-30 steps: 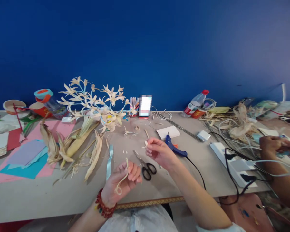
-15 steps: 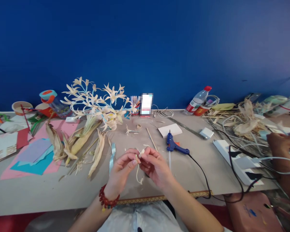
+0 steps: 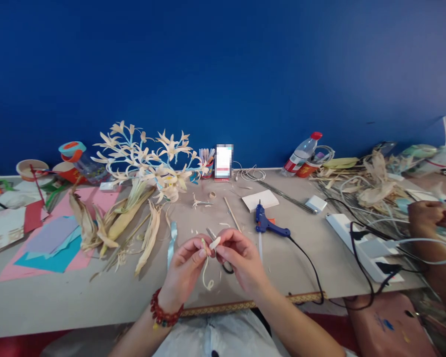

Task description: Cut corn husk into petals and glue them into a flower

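Observation:
My left hand pinches a thin pale strip that looks like corn husk, its curled end dangling below the fingers. Between the fingertips of my right hand is a small pale petal-shaped piece of husk, close against the strip. Whether the two pieces are joined, I cannot tell. Scissors lie on the table under my hands, mostly hidden, with a blade tip and a dark handle showing. Beyond the fingers rests a thin wooden stick. A blue ribbon lies near my left hand.
A blue glue gun stands right of my hands, its cord running to a power strip. Husk flowers and corn husks are at left. At far right is another person's hand. A bottle stands behind.
My hands have tilted slightly, so the petal-shaped piece shows more fully and the dangling strip has swung left. More of the scissors shows. The other person's hand has shifted slightly.

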A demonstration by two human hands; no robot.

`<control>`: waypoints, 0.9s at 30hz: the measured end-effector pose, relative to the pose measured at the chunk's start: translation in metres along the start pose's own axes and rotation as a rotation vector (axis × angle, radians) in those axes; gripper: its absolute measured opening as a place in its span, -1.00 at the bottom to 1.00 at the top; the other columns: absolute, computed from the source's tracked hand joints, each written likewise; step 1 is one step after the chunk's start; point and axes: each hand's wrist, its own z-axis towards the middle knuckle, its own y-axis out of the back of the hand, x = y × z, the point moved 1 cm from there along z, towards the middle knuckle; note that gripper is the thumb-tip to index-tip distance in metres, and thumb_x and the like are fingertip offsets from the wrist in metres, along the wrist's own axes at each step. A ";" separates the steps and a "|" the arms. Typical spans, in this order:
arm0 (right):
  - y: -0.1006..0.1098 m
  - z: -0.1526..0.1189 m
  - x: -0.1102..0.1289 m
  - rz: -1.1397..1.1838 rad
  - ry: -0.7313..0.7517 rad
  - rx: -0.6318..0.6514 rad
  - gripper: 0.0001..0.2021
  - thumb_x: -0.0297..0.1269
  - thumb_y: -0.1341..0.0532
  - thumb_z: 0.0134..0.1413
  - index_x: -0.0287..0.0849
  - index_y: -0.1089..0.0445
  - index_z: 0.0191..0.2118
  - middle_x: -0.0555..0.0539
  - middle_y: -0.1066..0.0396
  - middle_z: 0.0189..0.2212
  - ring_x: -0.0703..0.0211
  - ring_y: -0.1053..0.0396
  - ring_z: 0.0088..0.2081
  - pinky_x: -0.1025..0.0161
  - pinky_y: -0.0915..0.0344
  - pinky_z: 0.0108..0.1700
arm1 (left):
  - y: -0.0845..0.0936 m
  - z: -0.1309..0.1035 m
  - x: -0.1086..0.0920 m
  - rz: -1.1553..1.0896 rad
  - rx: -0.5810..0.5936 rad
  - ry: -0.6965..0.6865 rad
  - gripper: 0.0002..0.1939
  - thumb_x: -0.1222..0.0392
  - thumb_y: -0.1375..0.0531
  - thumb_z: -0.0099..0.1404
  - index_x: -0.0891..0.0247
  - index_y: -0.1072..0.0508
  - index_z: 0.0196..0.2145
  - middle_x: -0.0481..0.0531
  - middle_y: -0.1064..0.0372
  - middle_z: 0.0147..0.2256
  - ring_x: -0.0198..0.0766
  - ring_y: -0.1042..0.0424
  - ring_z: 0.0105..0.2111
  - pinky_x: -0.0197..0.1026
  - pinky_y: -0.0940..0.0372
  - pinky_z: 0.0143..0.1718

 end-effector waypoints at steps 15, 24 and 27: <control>0.007 0.008 0.021 -0.389 0.265 0.309 -0.93 -0.29 -0.37 0.08 -0.08 -0.58 -0.28 -0.01 -0.35 -0.49 0.23 -0.30 -0.47 0.29 -0.21 -0.46 | 0.005 -0.002 0.007 -0.377 0.137 0.359 -0.91 0.29 -0.37 0.15 0.36 -0.53 -0.43 0.06 -0.49 -0.42 -0.32 -0.44 -0.39 -0.29 -0.31 -0.25; 0.003 0.010 0.016 -0.050 0.097 0.180 -0.86 -0.24 -0.39 0.05 -0.12 -0.45 -0.42 0.06 -0.35 -0.49 0.29 -0.40 -0.60 0.34 -0.32 -0.57 | -0.002 -0.005 0.003 -0.415 0.166 0.414 -0.91 0.28 -0.33 0.20 0.35 -0.53 -0.42 0.04 -0.45 -0.36 -0.29 -0.42 -0.32 -0.23 -0.33 -0.21; -0.001 0.012 0.016 -0.049 0.069 0.159 -0.82 -0.23 -0.41 0.03 -0.16 -0.42 -0.44 0.05 -0.38 -0.52 0.31 -0.39 -0.64 0.38 -0.33 -0.61 | -0.003 -0.005 0.003 -0.424 0.155 0.412 -0.93 0.30 -0.33 0.20 0.35 -0.54 -0.41 0.04 -0.44 -0.37 -0.29 -0.41 -0.32 -0.23 -0.34 -0.21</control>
